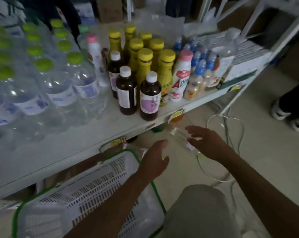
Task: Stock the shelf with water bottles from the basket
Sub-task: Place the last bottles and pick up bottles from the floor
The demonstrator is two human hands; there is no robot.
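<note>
- One white shelf (76, 143) runs from lower left up to the right across the frame and carries all the stock.
- Rows of water bottles (59, 86) fill the shelf's left part. They are clear with lime-green caps and blue labels, upright and packed touching.
- White slotted basket (94, 186) with a green rim sits below the shelf edge at lower left. The left forearm crosses over it. Contents too blurred to tell.
- Grey-clad knee (196, 212) at the bottom, just right of the basket.
- Pale box (244, 66) at the shelf's far right end.
- Cluster of yellow bottles (143, 66) with yellow caps stands mid-shelf. Three dark bottles (126, 90) with white caps stand in front and to the left of it, nearest the shelf edge.
- Tall pink-capped bottle (181, 74) just right of the yellow cluster. Small blue-capped bottles (199, 73) stand between it and the box.
- The right hand (210, 145) is below the shelf edge, over the floor. Thumb on top, fingers underneath, curled round a clear bottle (178, 134). That bottle is tilted, with its far end pointing up-left toward the shelf edge. Heavy blur.
- The left hand (154, 160) is at the basket's far corner, back up, fingers bent down. It is near the right hand, not touching. A lime-green spot shows at its fingertips; cannot tell if it grips anything.
- Yellow price tag (177, 115) on the shelf's front edge.
</note>
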